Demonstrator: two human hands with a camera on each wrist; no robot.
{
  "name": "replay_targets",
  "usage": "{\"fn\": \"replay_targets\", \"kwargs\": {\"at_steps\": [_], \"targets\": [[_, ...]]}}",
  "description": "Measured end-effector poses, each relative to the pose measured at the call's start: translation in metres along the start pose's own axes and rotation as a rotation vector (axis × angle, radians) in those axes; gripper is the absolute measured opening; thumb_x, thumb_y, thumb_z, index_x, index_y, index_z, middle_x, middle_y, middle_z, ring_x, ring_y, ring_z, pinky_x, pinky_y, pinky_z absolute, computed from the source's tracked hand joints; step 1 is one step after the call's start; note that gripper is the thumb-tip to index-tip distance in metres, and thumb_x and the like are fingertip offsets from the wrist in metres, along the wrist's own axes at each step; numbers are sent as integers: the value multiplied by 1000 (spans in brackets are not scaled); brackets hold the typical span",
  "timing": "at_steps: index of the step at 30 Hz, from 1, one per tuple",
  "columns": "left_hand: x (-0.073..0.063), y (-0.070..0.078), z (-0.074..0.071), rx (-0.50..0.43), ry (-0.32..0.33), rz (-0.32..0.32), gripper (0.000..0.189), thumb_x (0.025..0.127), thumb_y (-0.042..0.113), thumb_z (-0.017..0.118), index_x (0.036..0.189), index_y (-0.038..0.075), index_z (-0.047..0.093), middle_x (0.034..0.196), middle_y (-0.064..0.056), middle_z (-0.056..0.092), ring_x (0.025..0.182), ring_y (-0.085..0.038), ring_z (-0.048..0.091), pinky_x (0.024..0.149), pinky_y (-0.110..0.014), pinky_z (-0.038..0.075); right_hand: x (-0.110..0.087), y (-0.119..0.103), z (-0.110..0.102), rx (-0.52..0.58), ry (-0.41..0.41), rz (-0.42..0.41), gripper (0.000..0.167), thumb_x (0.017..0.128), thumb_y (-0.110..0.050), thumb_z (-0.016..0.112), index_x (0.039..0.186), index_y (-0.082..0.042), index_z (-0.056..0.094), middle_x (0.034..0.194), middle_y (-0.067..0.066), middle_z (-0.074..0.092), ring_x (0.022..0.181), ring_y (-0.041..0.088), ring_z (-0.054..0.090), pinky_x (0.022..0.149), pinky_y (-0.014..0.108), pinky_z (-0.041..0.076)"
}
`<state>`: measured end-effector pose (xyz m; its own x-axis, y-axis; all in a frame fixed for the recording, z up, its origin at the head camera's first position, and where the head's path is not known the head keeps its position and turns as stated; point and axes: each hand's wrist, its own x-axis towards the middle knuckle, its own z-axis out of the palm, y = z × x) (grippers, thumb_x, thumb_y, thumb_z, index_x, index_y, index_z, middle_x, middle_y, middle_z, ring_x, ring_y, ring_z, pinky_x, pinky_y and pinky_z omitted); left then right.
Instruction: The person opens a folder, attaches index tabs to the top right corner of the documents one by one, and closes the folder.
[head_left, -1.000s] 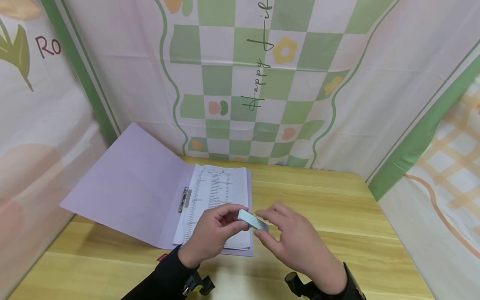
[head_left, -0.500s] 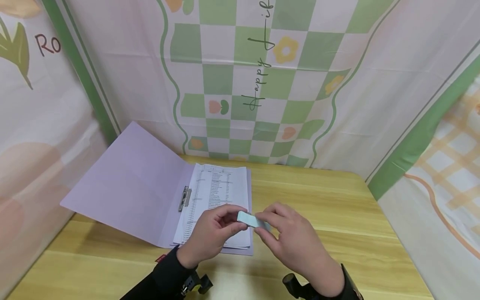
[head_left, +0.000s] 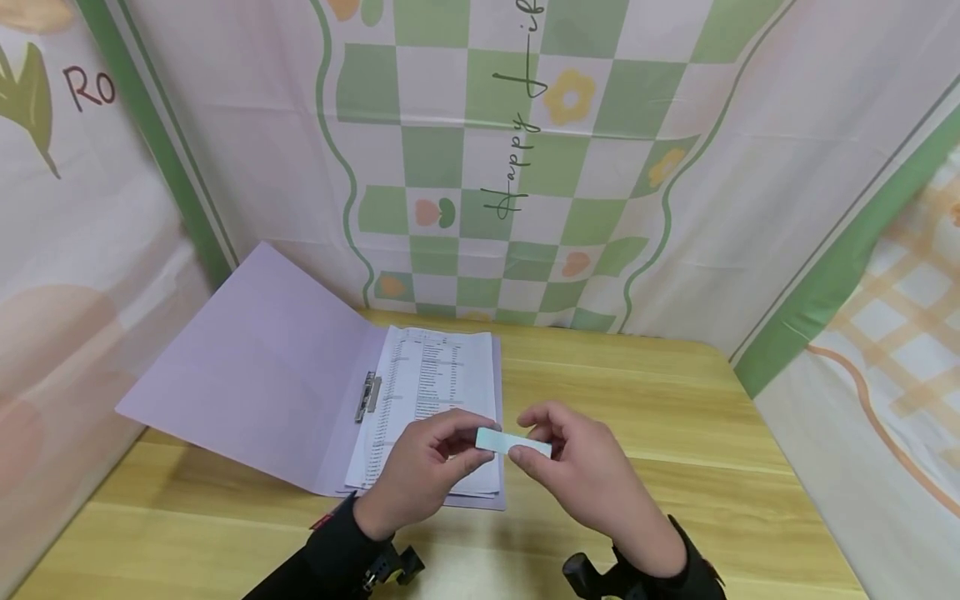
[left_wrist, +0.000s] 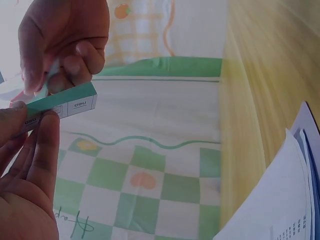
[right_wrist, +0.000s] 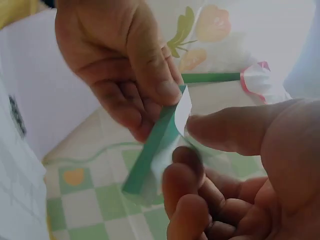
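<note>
A small oblong teal-and-white box [head_left: 513, 442] with "deli" printed on its side is held above the table, in front of the body. My left hand [head_left: 422, 471] grips its left end between thumb and fingers. At the other end, my right hand [head_left: 581, 462] has its thumb on the box and its fingers curled behind. A white flap or sheet [right_wrist: 183, 111] stands out from the teal box [right_wrist: 155, 150] in the right wrist view, between the right thumb and index finger. What the box contains is hidden.
Left of the hands an open purple folder [head_left: 262, 375] lies on the wooden table [head_left: 637, 392], its cover raised. Printed sheets [head_left: 442, 367] sit in it beside a metal clip [head_left: 367, 397]. A patterned cloth [head_left: 517, 167] hangs behind.
The box has turned so its long side faces the head camera, its right end now further right. My right fingers have shifted, the index drawing back and the thumb moving onto the front.
</note>
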<state>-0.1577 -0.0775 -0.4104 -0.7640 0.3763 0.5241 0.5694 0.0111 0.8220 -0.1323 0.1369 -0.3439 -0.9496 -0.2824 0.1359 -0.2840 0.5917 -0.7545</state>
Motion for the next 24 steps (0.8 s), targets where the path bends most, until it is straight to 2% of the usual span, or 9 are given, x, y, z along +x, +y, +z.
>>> {"fn": "replay_targets", "kwargs": {"at_steps": [4,7,10,15,24], "targets": [[-1,0,0,16,-5,63,27,93,5,69,119,11,68,97,0,65,80,-14,58,70,-31,55,1,0,-3,84,-86,64,18,91,-25,74,95,-11,64,79,-2,64,65,19,59,55,30,46],[-2,-2,0,37,-4,134,29,93,3,70,121,11,67,100,0,65,80,-13,56,70,-30,55,1,0,-4,120,-131,62,17,93,-27,71,94,-11,64,79,0,64,66,21,59,55,31,46],[-1,-2,1,66,9,188,31,91,1,71,121,10,66,101,-2,66,81,-13,58,72,-31,56,1,0,-3,130,-124,37,16,96,-29,69,94,-13,66,81,-2,65,70,20,62,60,33,50],[-2,-1,4,115,53,220,29,89,0,73,116,8,68,99,-3,68,83,-12,64,76,-32,57,1,-1,-2,105,-83,28,15,97,-28,67,88,-16,67,78,-5,66,69,17,62,63,33,51],[-3,-1,6,99,98,228,23,88,0,75,110,6,69,97,-4,70,83,-13,68,70,-30,58,0,-2,-2,73,-57,43,13,95,-27,69,87,-16,68,75,-7,65,69,16,61,60,32,49]]}}
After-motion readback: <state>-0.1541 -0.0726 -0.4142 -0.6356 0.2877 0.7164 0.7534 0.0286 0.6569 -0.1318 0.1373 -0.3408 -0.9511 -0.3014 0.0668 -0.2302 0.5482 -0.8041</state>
